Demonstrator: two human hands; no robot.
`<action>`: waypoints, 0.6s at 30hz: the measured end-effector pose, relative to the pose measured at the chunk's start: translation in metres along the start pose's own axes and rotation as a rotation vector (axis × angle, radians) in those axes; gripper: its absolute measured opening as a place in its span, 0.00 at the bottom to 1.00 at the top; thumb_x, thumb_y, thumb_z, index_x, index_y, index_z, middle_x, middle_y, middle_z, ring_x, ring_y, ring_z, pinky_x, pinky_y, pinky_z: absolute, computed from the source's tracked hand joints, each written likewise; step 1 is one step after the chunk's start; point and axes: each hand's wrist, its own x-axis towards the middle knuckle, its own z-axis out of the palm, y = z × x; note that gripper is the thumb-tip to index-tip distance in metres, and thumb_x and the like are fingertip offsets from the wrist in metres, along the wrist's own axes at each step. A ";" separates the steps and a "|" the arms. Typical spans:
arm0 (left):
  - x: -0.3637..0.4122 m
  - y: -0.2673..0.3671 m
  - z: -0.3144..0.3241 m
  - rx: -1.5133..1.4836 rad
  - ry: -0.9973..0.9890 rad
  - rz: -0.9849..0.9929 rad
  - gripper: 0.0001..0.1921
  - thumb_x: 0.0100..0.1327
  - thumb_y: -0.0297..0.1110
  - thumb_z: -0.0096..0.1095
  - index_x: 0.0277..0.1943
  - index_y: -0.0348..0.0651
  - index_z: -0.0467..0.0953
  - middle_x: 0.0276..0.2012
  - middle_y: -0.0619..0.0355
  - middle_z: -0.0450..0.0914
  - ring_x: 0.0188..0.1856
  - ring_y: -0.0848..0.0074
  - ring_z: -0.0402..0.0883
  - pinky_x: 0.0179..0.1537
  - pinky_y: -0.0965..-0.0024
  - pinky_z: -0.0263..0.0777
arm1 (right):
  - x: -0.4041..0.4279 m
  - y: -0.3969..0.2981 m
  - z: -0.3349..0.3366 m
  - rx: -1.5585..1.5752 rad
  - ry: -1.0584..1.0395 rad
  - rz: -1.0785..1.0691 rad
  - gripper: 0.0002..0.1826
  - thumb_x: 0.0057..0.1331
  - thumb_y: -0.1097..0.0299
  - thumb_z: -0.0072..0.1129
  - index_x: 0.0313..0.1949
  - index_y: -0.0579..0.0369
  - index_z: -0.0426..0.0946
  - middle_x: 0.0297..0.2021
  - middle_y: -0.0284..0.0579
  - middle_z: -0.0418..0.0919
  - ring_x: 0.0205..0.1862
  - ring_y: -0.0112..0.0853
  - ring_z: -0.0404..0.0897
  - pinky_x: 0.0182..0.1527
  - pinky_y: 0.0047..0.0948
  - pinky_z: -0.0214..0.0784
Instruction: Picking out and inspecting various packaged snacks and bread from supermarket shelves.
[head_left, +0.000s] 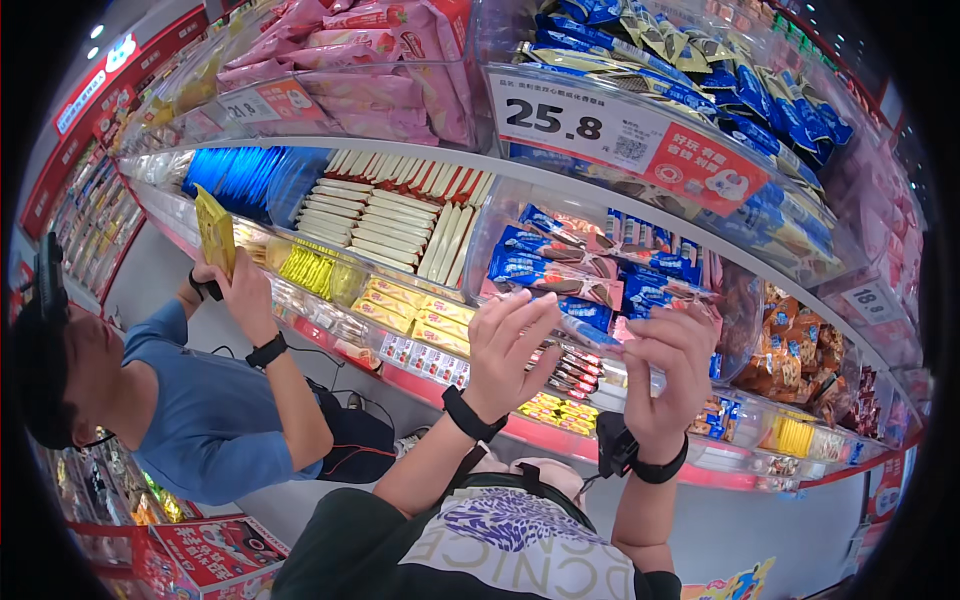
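My left hand (514, 356) is raised at the front of a clear bin (486, 255), its fingers spread and no item visible in it. Blue-and-pink wrapped wafer bars (555, 270) lie in several directions inside that bin. My right hand (671, 367) is at the bin's right front, with thumb and fingers bent towards each other. Between my hands is a blue wrapped packet (589, 330), one end at my right fingertips. Whether they grip it or it lies behind the clear front cannot be made out. Both wrists wear black bands.
A person (217, 420) in a blue shirt stands at left, holding a yellow packet (215, 232). An upper shelf carries bins with price cards (585, 124). White-wrapped bars (394, 225) and brown packets (795, 337) flank the middle bin. Lower tiers hold yellow boxes (442, 330).
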 end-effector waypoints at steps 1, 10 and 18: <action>0.000 0.002 -0.002 0.005 -0.002 0.001 0.20 0.57 0.30 0.64 0.54 0.42 0.76 0.56 0.53 0.76 0.54 0.60 0.75 0.56 0.59 0.65 | 0.003 -0.010 -0.003 0.000 -0.021 -0.051 0.08 0.53 0.74 0.65 0.33 0.48 0.79 0.38 0.35 0.81 0.47 0.35 0.78 0.60 0.45 0.58; -0.010 -0.002 -0.018 -0.293 0.096 0.022 0.20 0.53 0.16 0.64 0.50 0.38 0.75 0.45 0.53 0.78 0.45 0.62 0.79 0.46 0.64 0.74 | -0.002 -0.035 0.007 0.191 -0.029 -0.152 0.23 0.54 0.62 0.70 0.48 0.48 0.75 0.47 0.41 0.79 0.47 0.36 0.77 0.55 0.41 0.61; -0.023 0.014 -0.010 -0.925 0.273 -0.639 0.25 0.56 0.13 0.64 0.54 0.32 0.61 0.47 0.47 0.79 0.48 0.68 0.83 0.48 0.69 0.78 | -0.021 -0.006 0.041 0.118 -0.137 -0.042 0.23 0.50 0.70 0.71 0.47 0.51 0.78 0.47 0.39 0.79 0.49 0.37 0.75 0.52 0.41 0.61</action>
